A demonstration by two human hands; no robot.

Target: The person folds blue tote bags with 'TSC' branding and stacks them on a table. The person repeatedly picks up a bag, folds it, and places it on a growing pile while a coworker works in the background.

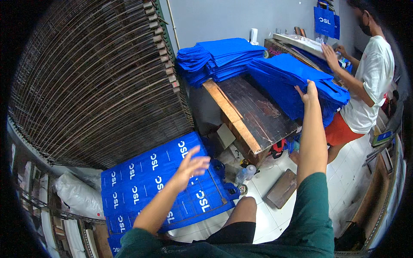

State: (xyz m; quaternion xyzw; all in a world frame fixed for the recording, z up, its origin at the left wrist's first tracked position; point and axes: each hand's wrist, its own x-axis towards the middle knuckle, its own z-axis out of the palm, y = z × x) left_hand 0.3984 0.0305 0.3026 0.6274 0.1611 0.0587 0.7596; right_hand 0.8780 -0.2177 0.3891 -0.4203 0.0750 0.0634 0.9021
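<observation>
My left hand (192,169) is raised with its fingers apart and holds nothing. Below it, a blue fabric sheet with rows of white print (145,182) lies over a low flat surface beside a tall rack. My right hand (309,92) reaches forward to a stack of blue fabric bags (284,73) at the right end of a dark table. Its thumb stands apart from the other fingers, and the hand lies against the stack; some fingertips are hard to make out. Another blue fabric stack (228,56) sits at the table's far left.
A metal rack of many wire shelves (103,81) rises at the left. The dark wooden table (262,109) stands ahead. A person in a white shirt (374,81) works at the right. On the tiled floor are a brown block (282,189) and a plastic bottle (250,172).
</observation>
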